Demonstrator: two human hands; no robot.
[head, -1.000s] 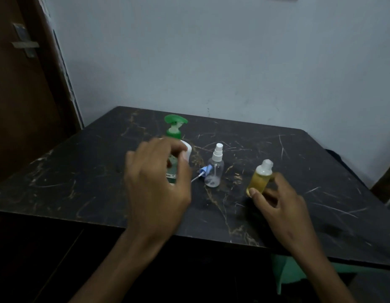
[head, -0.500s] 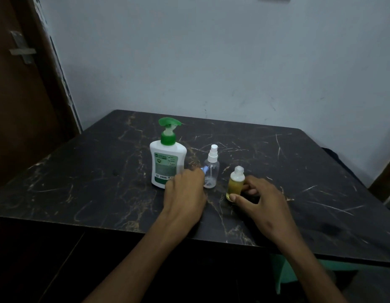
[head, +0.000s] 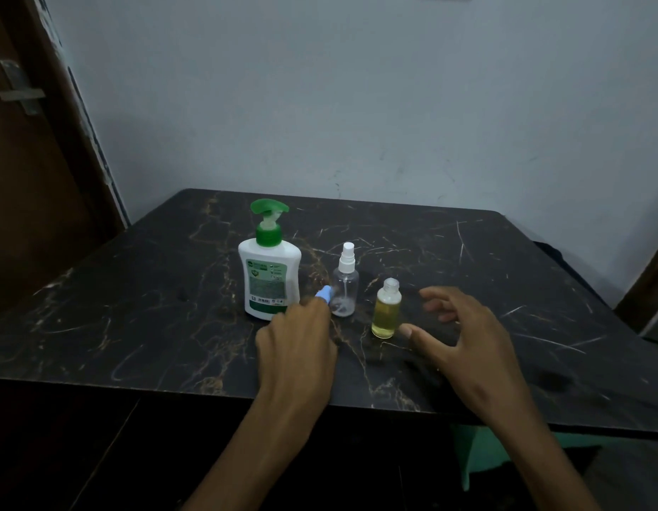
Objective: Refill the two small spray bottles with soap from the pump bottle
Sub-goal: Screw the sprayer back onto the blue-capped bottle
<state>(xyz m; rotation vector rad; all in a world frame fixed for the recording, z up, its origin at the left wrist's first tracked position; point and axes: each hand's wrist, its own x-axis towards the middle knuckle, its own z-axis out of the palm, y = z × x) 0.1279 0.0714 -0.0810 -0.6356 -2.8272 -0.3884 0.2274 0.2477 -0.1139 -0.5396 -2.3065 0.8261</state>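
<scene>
Soap from the white plastic pump bottle with the green pump head appears to have reached only one of the two small bottles: the short clear bottle holding yellow liquid stands uncapped and looks more than half full, near the middle of the black marble-patterned table, toward its front edge. The taller clear spray bottle with a white nozzle stands between it and the pump bottle, its sprayer fitted and only a faint residue at its bottom, so I judge it not yet refilled. The left hand rests by the pump bottle's base, fingers curled over a small blue cap-like piece; most of that piece is hidden, so whether it is actually gripped cannot be told. The right hand hovers just right of the yellow bottle, fingers spread, holding nothing. Left to do, as I read it: cap the yellow bottle, open and fill the clear one.
</scene>
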